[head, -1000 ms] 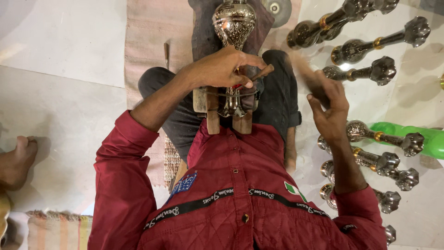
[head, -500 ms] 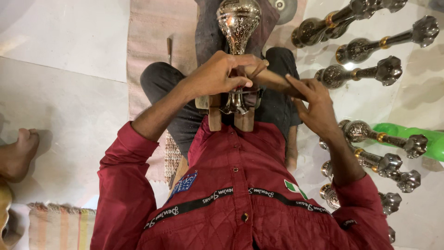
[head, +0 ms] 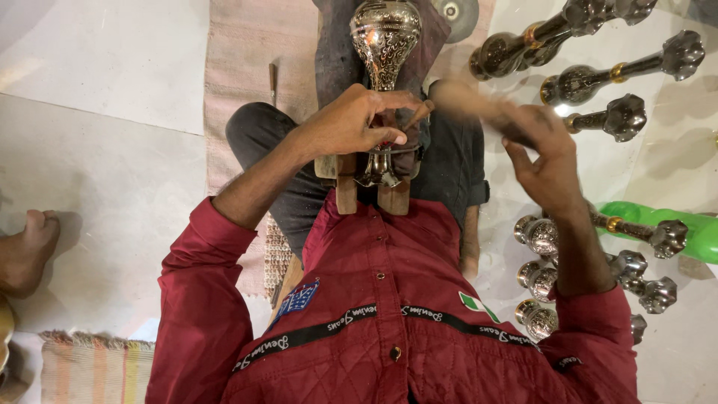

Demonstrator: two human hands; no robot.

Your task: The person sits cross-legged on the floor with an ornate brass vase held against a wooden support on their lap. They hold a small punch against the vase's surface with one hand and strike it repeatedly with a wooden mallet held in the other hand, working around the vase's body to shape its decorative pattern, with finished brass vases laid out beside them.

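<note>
Sitting on a mat (head: 247, 67) on pale floor tiles (head: 112, 67), the person steadies an engraved metal vase (head: 383, 45) in a wooden clamp (head: 345, 187). Its long axis points away from the body. The left hand (head: 351, 123) pins a small chisel (head: 416, 114) against its neck. Just right, the right hand (head: 542, 146) grips a blurred mallet (head: 467, 101).

- One engraved silver vase (head: 385, 37) clamped upright in the wooden holder (head: 364, 187).
- Roughly ten finished metal pieces (head: 591, 78) lying on the floor at the right; overlap makes the count uncertain.
- Two hands: left hand (head: 355, 120), right hand (head: 542, 146).
- One blurred wooden mallet (head: 467, 101).
- One bare foot (head: 26, 251).
</note>
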